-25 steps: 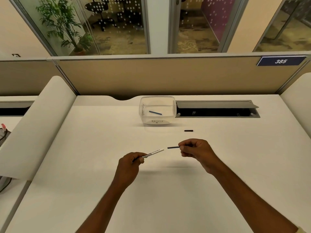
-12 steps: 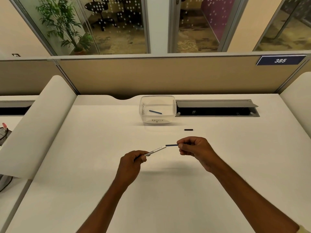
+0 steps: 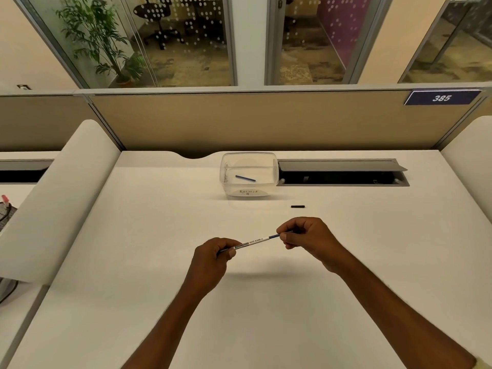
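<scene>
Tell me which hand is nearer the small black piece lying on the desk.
Right. The right hand sits just below the black piece in the view; the left hand is farther off, down-left.

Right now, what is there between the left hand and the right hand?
The head view shows a white marker bridging them: the left hand grips one end, the right hand pinches a dark rod at the other.
</scene>
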